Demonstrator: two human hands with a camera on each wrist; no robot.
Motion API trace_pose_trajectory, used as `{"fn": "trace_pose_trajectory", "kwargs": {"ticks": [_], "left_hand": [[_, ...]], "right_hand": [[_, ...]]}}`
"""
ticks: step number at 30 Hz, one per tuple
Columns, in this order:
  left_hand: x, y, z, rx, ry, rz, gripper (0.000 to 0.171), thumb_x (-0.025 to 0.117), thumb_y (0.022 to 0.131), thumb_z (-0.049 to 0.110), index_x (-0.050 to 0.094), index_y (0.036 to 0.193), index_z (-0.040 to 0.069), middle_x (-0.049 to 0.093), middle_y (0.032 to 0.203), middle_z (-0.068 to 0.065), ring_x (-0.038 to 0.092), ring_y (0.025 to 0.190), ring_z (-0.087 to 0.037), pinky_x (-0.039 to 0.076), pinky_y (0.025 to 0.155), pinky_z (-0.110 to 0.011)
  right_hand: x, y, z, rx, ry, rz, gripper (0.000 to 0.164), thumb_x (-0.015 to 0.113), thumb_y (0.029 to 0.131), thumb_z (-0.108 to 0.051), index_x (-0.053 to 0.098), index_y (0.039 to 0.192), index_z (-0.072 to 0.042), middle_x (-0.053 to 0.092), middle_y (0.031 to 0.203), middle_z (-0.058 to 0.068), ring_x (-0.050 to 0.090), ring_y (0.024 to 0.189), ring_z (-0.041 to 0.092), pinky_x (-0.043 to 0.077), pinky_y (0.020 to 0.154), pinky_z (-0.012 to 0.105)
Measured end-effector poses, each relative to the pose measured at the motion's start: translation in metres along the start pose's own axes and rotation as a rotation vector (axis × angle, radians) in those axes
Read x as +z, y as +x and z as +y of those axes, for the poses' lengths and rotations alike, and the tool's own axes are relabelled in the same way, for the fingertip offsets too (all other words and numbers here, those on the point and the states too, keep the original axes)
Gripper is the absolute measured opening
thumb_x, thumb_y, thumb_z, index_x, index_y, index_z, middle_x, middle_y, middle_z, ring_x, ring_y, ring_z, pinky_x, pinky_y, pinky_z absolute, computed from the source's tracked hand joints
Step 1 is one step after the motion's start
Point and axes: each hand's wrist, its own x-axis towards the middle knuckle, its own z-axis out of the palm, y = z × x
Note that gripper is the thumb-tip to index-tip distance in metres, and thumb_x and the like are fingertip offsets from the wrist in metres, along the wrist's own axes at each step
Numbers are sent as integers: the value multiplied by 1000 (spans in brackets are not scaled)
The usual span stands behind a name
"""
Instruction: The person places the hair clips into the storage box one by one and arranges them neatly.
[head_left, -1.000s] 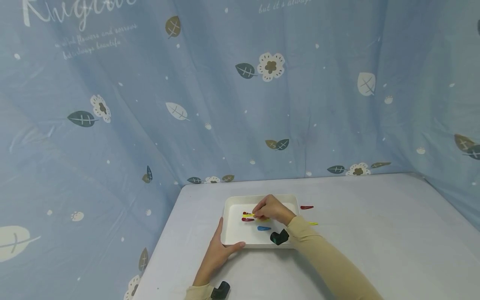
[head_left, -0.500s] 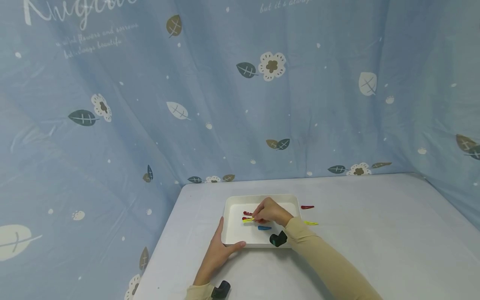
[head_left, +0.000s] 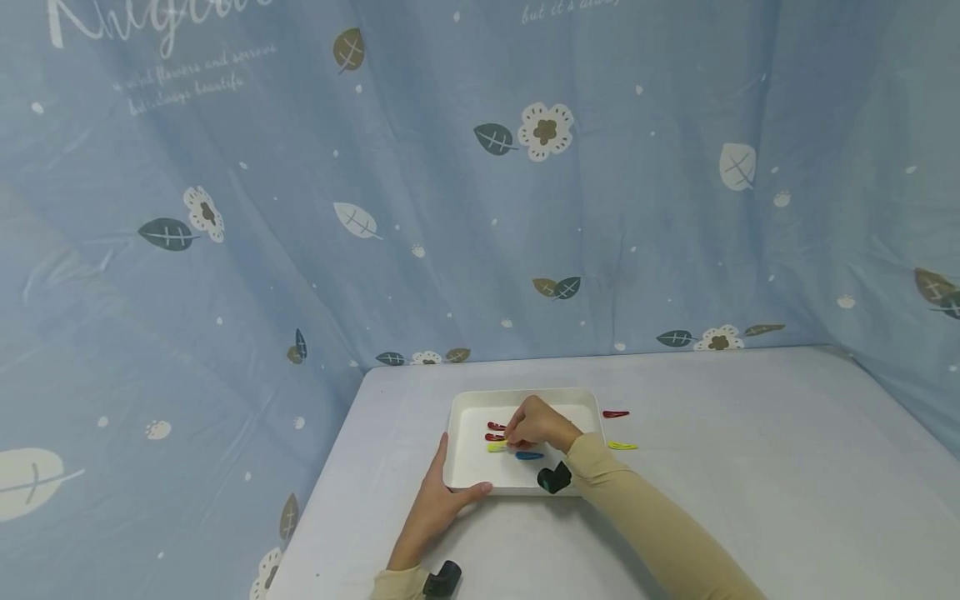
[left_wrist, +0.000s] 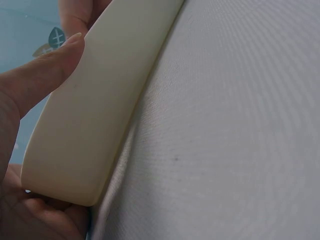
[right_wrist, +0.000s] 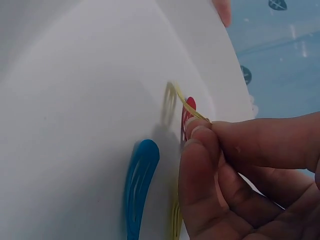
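My right hand (head_left: 542,423) pinches a yellow snap hair clip (right_wrist: 184,102) between thumb and fingertips, just above the floor of a white tray (head_left: 468,468). Two red hair clips (head_left: 496,426) lie in the tray behind the held clip, partly hidden by the fingers. A blue hair clip (right_wrist: 141,182) rests on the tray floor nearer the front. Another yellow clip (right_wrist: 175,215) shows beside the right fingers in the right wrist view. My left hand (head_left: 437,506) grips the tray's front left corner, its thumb (left_wrist: 65,57) against the front wall and the fingers round the side.
Outside the tray, to its right, a red hair clip (head_left: 616,414) and a yellow one (head_left: 622,446) lie on the white-covered table (head_left: 750,467). A blue patterned curtain (head_left: 637,208) hangs behind the table and along its sides.
My right hand has brought the yellow hair clip towards the front of the tray, from over the red clips to just in front of them. The left hand keeps its hold on the tray.
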Motion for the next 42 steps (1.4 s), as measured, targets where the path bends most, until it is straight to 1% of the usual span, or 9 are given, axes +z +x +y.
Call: {"fn": "trace_pose_trajectory", "kwargs": {"ticks": [7, 15, 24, 30, 32, 36, 42], "left_hand": [[0, -1, 1, -2, -5, 0, 127, 90, 76, 47, 11, 167, 8, 20, 173, -20, 24, 158, -46, 28, 123, -68], [1, -1, 1, -22, 5, 6, 128, 91, 75, 50, 11, 167, 11, 21, 173, -20, 24, 158, -47, 27, 123, -68], [1, -1, 2, -6, 0, 9, 127, 91, 75, 48, 12, 167, 8, 21, 172, -21, 24, 157, -47, 27, 123, -68], [0, -1, 1, -5, -4, 5, 128, 91, 76, 48, 11, 167, 7, 20, 172, -21, 23, 158, -47, 27, 123, -68], [0, -1, 1, -5, -4, 4, 128, 91, 76, 47, 11, 167, 7, 20, 172, -21, 23, 158, -47, 27, 124, -68], [0, -1, 3, -8, -5, 6, 128, 91, 76, 47, 11, 167, 7, 20, 172, -21, 23, 158, -47, 26, 124, -68], [0, -1, 4, -14, -10, 3, 128, 91, 75, 48, 11, 167, 7, 20, 173, -20, 22, 158, -46, 26, 124, -69]], "right_hand": [[1, 0, 0, 5, -23, -11, 4, 78, 86, 1, 78, 82, 2, 75, 73, 8, 68, 61, 12, 62, 60, 25], [2, 0, 0, -3, -28, -21, 6, 78, 85, 2, 77, 79, 0, 74, 69, 8, 64, 57, 11, 58, 56, 22], [1, 2, 2, 9, -50, -24, 8, 80, 84, 1, 77, 77, -1, 72, 64, 5, 62, 54, 10, 56, 54, 21], [-1, 2, 4, -8, -81, -12, 7, 81, 84, -1, 78, 78, -2, 72, 67, 5, 65, 57, 11, 59, 56, 23], [-3, 2, 4, -18, -87, -7, 6, 81, 85, -1, 79, 79, -3, 73, 68, 5, 66, 58, 11, 60, 57, 23], [-12, 0, 3, -40, -66, 5, 5, 80, 86, -4, 80, 82, -2, 74, 72, 4, 66, 62, 11, 59, 60, 24], [-36, -9, -2, -84, 22, 2, 7, 77, 90, -3, 78, 93, 3, 75, 81, 7, 66, 70, 13, 62, 68, 28]]}}
